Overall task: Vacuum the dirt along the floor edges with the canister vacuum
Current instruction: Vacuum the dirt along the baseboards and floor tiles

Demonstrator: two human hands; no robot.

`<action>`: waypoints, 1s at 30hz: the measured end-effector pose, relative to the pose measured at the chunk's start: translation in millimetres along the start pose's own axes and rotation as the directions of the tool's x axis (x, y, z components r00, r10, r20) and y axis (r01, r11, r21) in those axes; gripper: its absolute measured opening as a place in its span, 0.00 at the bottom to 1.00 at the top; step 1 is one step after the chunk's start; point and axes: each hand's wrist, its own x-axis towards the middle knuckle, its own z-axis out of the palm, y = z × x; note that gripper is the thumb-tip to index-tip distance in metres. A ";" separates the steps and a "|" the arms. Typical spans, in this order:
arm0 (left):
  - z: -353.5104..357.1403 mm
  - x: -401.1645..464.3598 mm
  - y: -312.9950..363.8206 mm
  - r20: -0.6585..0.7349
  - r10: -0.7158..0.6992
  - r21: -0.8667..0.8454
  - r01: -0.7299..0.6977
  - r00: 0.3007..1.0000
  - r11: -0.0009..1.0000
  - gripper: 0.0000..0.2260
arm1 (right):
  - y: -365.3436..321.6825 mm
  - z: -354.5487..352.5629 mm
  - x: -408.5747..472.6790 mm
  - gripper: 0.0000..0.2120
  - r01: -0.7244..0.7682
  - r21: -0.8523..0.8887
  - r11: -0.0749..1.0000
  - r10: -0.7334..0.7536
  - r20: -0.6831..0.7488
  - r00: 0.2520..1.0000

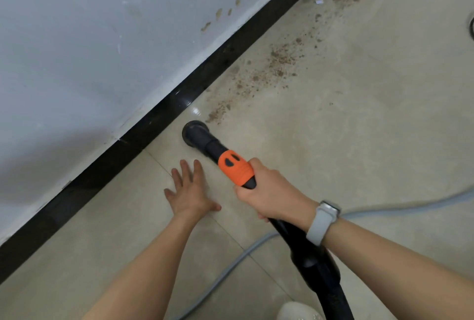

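- We see our right hand (266,191) wrapped around the vacuum handle (237,168), its grip curled tight on the black part just behind the orange sleeve.
- The handle runs forward and left into a black tube that ends in a round nozzle (195,133); the nozzle sits down on the floor (346,127), just beside the black baseboard (159,114) but not clearly touching it.
- Our left hand (191,191) lies flat on the floor with its grip spread — fingers straight and apart, pointing toward the baseboard, holding nothing. It sits just left of the handle, apart from it.
- A trail of brown dirt (272,68) starts just beyond the nozzle and runs away from us along the baseboard; a thicker patch lies near the top of the view.
- The tiles around our hands, on the near side of the nozzle, look free of crumbs.
- Behind the right hand the black hose (323,268) drops toward the bottom edge of the view.
- A grey cord (230,268) curves over the floor under our right forearm and out toward the right edge — whether it joins the hose we cannot tell.
- A grey watch (322,222) sits on our right wrist.
- The white wall (89,37) above the baseboard carries a few brown specks and scuffs.
- A pale shoe (297,312) shows at the bottom edge.
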 end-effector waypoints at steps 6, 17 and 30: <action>-0.7 -0.9 -2.4 0.010 0.006 0.001 -0.006 1.000 1.000 0.55 | 20.9 -24.6 20.6 0.10 -0.078 0.006 0.997 0.078 -0.125 0.989; -0.8 -0.6 -3.7 -0.005 -0.006 0.034 0.007 1.000 0.999 0.56 | -10.2 -21.0 30.5 0.10 0.036 0.059 0.998 -0.035 -0.013 0.999; -1.8 -1.6 -5.1 0.008 0.001 0.038 -0.002 1.000 0.999 0.58 | 15.5 -42.9 80.4 0.10 -0.009 0.279 0.960 0.071 -0.212 0.975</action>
